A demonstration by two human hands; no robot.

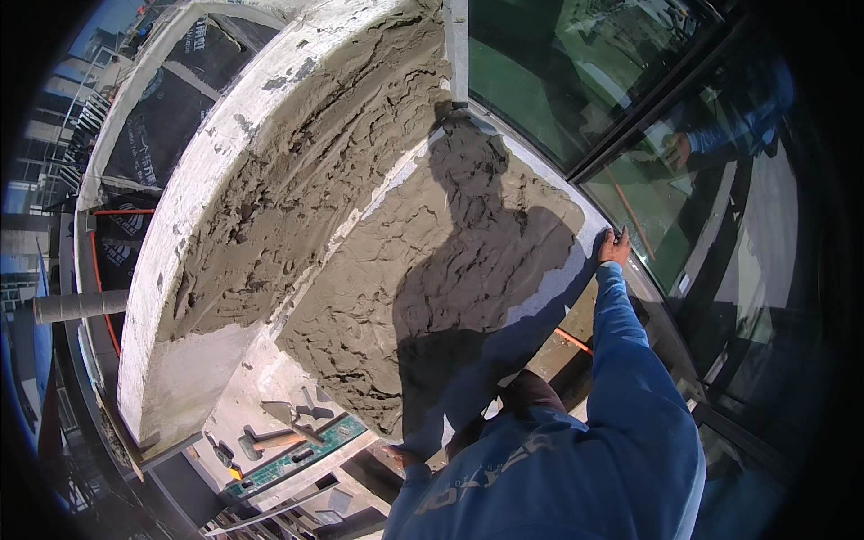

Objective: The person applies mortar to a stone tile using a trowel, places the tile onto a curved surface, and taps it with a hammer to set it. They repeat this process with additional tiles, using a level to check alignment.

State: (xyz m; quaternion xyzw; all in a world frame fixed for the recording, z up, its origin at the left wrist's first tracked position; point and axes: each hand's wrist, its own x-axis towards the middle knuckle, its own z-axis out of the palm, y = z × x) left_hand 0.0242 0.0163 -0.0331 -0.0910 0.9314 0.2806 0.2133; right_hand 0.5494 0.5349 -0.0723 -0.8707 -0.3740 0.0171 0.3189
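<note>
A large stone slab (589, 220), pale grey at its edges, lies tilted in front of me, its upper face thickly spread with wet grey mortar (351, 297). My shadow falls across the mortar. At the slab's right edge, close to the window frame, my right hand (615, 247) grips the rim with its fingers bent over it. Down at the near left corner, my left hand (402, 456) is closed on the slab's edge, partly covered by my sleeve. Both arms are spread wide around the slab, and my body hides part of its near side.
A curved white parapet (166, 261) with mortar on its inner face (297, 153) rises at the left. Window glass (549, 81) borders the right. Near the lower left lie a hammer (274, 440), a trowel (286, 414) and a green level-like bar (301, 457). A grey cylinder (81, 306) juts past the parapet.
</note>
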